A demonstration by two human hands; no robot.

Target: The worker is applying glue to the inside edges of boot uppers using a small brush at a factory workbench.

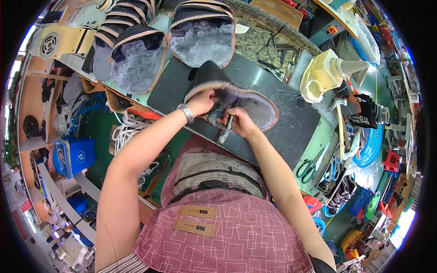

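Note:
A black slipper or shoe piece (261,109) with grey fur lining and a tan stitched edge lies on the dark work mat (291,132) in front of me. My left hand (201,103), a watch at its wrist, reaches into its opening with fingers curled against the lining; the fingertips are partly hidden. In my closed right hand (241,122) is a slim tool (225,132) with a grey-smeared handle, its far end hidden in the piece. Two similar fur-lined pieces, one at the left (139,63) and one farther back (202,43), stand beyond the mat.
More such pieces (120,20) are stacked at the far left. Hand tools (289,63) lie at the back. A cream-coloured machine part (321,73) stands right of the mat, with green-handled scissors (308,168) nearer me. A blue bin (75,157) is at left.

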